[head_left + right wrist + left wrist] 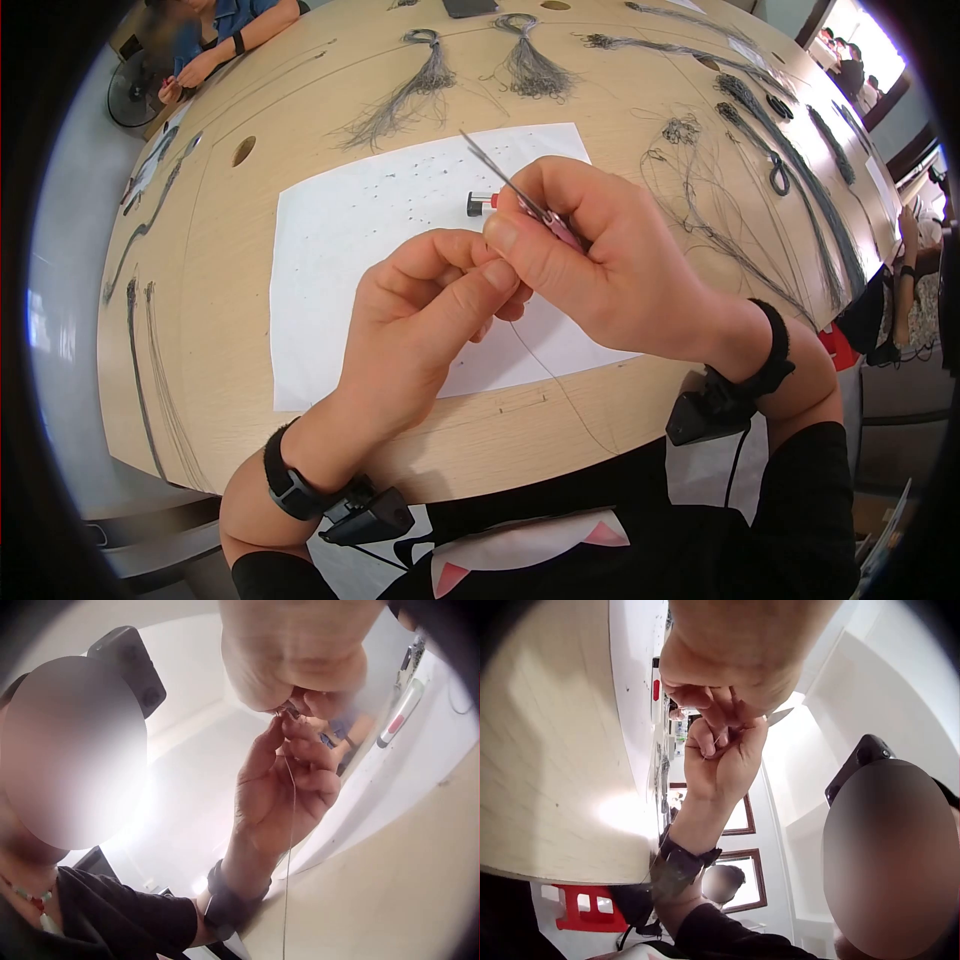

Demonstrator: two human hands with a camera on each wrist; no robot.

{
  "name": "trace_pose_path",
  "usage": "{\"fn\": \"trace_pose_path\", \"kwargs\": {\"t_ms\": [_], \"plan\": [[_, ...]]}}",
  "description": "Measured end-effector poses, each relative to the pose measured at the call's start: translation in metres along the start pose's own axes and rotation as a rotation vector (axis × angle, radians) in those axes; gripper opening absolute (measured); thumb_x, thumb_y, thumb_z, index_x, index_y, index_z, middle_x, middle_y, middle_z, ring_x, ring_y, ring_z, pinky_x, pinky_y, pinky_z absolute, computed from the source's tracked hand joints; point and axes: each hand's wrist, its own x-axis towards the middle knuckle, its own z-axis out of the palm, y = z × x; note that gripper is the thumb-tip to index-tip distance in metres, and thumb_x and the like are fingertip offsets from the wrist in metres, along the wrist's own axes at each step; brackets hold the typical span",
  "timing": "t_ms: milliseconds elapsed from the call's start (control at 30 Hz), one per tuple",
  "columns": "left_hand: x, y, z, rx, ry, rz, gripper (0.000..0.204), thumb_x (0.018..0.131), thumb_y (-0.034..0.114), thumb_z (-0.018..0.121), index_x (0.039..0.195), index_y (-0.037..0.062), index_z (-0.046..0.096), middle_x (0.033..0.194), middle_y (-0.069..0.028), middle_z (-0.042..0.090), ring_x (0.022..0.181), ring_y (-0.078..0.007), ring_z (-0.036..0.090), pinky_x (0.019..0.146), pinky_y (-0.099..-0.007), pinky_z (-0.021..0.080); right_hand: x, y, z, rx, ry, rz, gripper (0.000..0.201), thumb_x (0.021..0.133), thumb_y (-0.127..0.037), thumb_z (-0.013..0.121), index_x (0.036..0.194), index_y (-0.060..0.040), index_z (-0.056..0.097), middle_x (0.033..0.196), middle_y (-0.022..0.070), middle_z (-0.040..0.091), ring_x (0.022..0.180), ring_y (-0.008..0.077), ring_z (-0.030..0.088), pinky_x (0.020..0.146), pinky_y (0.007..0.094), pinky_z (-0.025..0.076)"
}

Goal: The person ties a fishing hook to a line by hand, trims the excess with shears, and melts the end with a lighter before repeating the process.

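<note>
My left hand (415, 310) pinches a thin grey thread (556, 378) between thumb and forefinger, above a white paper sheet (325, 300). From those fingertips the thread hangs toward the table's front edge, and the right wrist view shows it running down past the left palm. My right hand (610, 255) grips small pointed scissors (500, 172) with a pinkish handle; their blades point up and away to the left. The right thumb meets the left fingertips, so the thread's upper end is hidden there. Tiny dark clippings dot the paper.
A white marker-like stick (401, 716) with red and black parts lies on the paper beyond my hands. Looped bundles of grey strands (430, 75) lie at the back, with loose tangled strands (700, 200) at right. Another person (225, 40) sits at the far left.
</note>
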Motion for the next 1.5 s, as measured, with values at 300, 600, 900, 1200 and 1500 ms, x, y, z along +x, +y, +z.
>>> {"fn": "trace_pose_path", "kwargs": {"t_ms": [300, 600, 900, 1200, 1500], "plan": [[-0.001, 0.005, -0.001, -0.195, -0.059, -0.157, 0.012, 0.083, 0.013, 0.052, 0.090, 0.0036, 0.055, 0.078, -0.0055, 0.057, 0.067, -0.0088, 0.050, 0.057, -0.0187, 0.037, 0.001, -0.007, 0.000, 0.143, -0.032, 0.050, 0.018, 0.085, -0.014, 0.048, 0.082, 0.0037, 0.049, 0.066, 0.0036, 0.053, 0.058, 0.0054, 0.052, 0.051, 0.0191, 0.042], [0.007, 0.006, -0.007, -0.221, 0.091, -0.043, 0.009, 0.083, 0.017, 0.052, 0.087, 0.0093, 0.053, 0.077, -0.0013, 0.057, 0.066, -0.0090, 0.052, 0.055, -0.0198, 0.038, 0.032, 0.045, -0.040, -0.856, 0.186, 0.012, 0.032, 0.074, -0.028, 0.054, 0.075, 0.0045, 0.055, 0.067, 0.0171, 0.057, 0.066, 0.0306, 0.056, 0.059, 0.0385, 0.043], [0.008, 0.017, -0.009, -0.158, 0.133, 0.098, 0.005, 0.085, 0.018, 0.050, 0.087, 0.0140, 0.052, 0.081, 0.0016, 0.054, 0.069, -0.0089, 0.050, 0.054, -0.0205, 0.038, 0.035, 0.069, -0.056, -1.187, 0.366, -0.239, 0.030, 0.073, -0.027, 0.057, 0.077, 0.0035, 0.057, 0.071, 0.0156, 0.059, 0.070, 0.0278, 0.057, 0.061, 0.0376, 0.043], [-0.009, 0.069, 0.004, -0.151, 0.285, 0.366, 0.016, 0.084, 0.020, 0.052, 0.095, 0.0091, 0.051, 0.087, -0.0008, 0.055, 0.076, -0.0109, 0.052, 0.059, -0.0189, 0.040, -0.002, -0.039, 0.000, -0.086, -0.345, 0.060, 0.026, 0.082, -0.024, 0.051, 0.089, 0.0001, 0.059, 0.065, 0.0079, 0.057, 0.055, 0.0117, 0.051, 0.051, 0.0239, 0.040], [-0.184, 0.216, -0.114, -0.176, 0.150, 0.854, 0.004, 0.085, 0.007, 0.042, 0.086, 0.0075, 0.046, 0.075, 0.0002, 0.046, 0.066, -0.0089, 0.041, 0.056, -0.0196, 0.035, -0.009, -0.032, -0.006, -0.132, -0.326, 0.058, 0.022, 0.085, -0.017, 0.046, 0.087, 0.0003, 0.059, 0.053, 0.0002, 0.046, 0.050, 0.0067, 0.045, 0.047, 0.0197, 0.035]]}}
